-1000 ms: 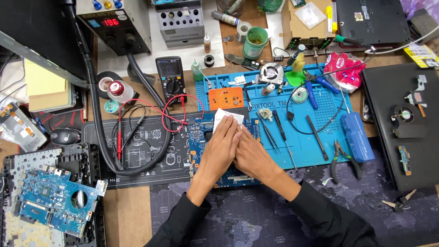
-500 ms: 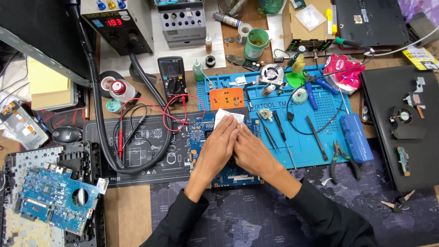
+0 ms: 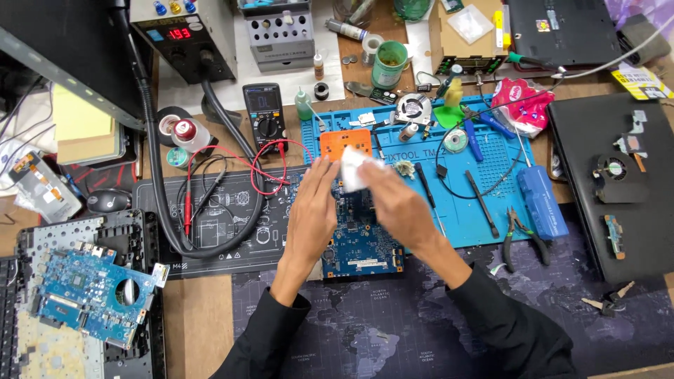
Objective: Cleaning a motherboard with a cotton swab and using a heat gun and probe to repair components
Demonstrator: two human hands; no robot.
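White tissue (image 3: 354,168) pinched in right hand (image 3: 393,203) above blue circuit board (image 3: 361,245); left hand (image 3: 314,210) open, empty.

Both hands (image 3: 316,203) (image 3: 393,200) raised, fingers extended, nearly touching.

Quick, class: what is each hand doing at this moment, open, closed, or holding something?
Left hand: open, fingers straight, over the blue circuit board, beside the white wipe.
Right hand: closed on the white wipe.

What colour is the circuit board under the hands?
Blue, in the head view: the circuit board lies beneath both hands.
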